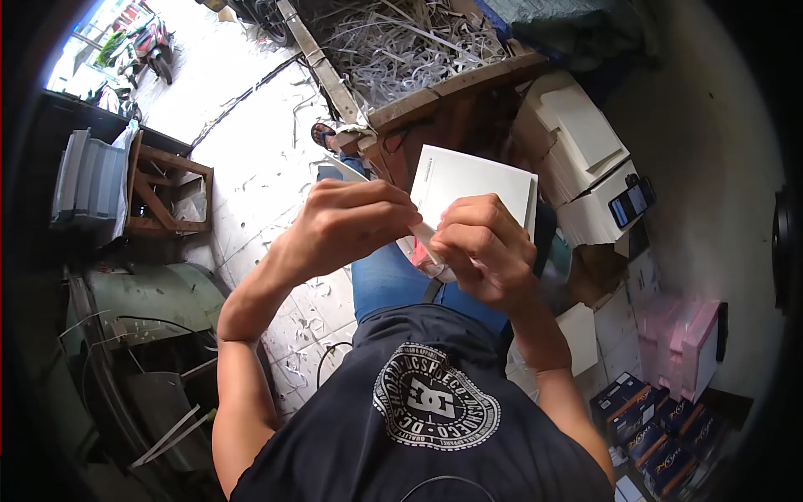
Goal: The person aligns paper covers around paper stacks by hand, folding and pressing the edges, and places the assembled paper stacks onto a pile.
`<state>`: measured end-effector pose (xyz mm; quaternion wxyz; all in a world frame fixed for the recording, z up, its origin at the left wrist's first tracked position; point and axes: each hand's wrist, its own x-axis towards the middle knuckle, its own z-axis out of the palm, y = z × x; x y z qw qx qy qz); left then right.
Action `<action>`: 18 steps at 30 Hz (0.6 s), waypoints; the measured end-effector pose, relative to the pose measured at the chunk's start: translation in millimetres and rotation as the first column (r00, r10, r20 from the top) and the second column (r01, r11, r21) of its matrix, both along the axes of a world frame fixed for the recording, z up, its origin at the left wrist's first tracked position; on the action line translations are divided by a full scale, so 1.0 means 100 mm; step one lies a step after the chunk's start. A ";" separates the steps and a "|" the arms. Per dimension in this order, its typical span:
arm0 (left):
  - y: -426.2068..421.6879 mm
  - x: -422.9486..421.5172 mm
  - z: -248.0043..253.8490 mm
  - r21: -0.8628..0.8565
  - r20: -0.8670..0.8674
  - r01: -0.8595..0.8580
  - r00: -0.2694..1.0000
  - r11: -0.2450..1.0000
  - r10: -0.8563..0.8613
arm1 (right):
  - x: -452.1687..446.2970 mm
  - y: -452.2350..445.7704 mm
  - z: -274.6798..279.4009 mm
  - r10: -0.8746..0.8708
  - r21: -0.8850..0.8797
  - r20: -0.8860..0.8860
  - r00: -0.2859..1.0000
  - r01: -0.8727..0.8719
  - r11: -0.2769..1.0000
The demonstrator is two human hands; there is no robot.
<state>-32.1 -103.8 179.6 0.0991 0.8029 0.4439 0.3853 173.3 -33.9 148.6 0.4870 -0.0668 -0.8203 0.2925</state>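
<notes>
Both hands meet over the lap, pinching a narrow white strip (425, 238) between them. My left hand (355, 222) has its fingers closed at the strip's upper left end. Closed as well, my right hand (485, 247) grips the strip's other end. A white paper stack (477, 188) with small print along one edge lies just beyond the hands. Below the strip shows something red and clear, partly hidden by the fingers. Another pale flat piece (345, 168) sticks out behind my left hand.
A wooden bin (443, 92) full of paper shreds stands ahead. On the right are white stacks (577, 134), a phone (631, 203), a pink wrapped pack (677, 343) and dark boxes (661, 435). A wooden stand (171, 188) is on the left. Scraps litter the tiled floor (251, 176).
</notes>
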 end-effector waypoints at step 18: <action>-0.20 0.11 -0.25 0.271 -0.039 -0.237 0.966 0.933 0.256 | -0.01 -0.40 -0.25 -0.335 0.187 0.033 0.941 0.324 0.928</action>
